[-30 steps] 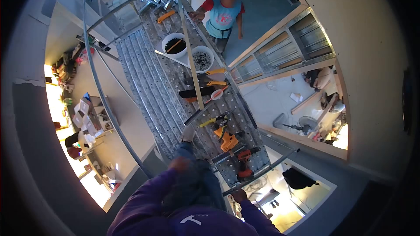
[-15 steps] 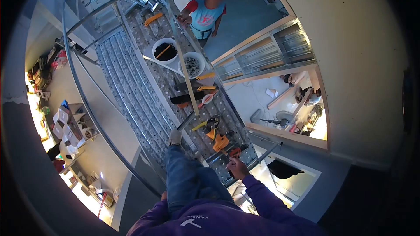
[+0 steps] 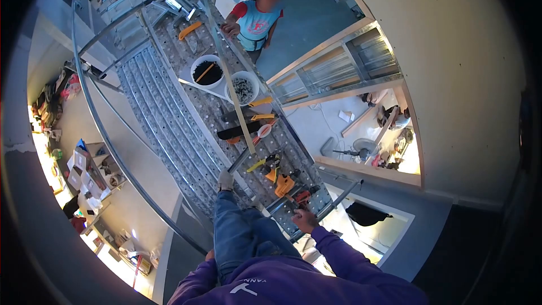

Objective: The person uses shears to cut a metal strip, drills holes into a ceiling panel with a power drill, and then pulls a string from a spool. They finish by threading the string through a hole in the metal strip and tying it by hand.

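My right hand (image 3: 305, 221) is at the near end of the scaffold platform (image 3: 248, 183), its fingers curled over the scaffold rail (image 3: 340, 197). Just beyond it lies a red tool (image 3: 305, 196), and next to that an orange tool (image 3: 284, 186). My left hand (image 3: 210, 255) shows only as a sliver beside my bent leg; its fingers are hidden. One of my feet, in a pale shoe (image 3: 225, 180), rests on the platform near a long thin strip (image 3: 240, 116).
Two white buckets, one with dark contents (image 3: 208, 72) and one with small metal pieces (image 3: 243, 88), stand on the platform. Curved guard rails (image 3: 121, 164) run along the left. Another person (image 3: 258, 20) stands below at the far side. A wood-framed opening (image 3: 364, 135) lies right.
The view has shifted slightly, so the platform and rooms appear a little further left. My right hand stays at the rail, with its fingers slightly lower in the picture.
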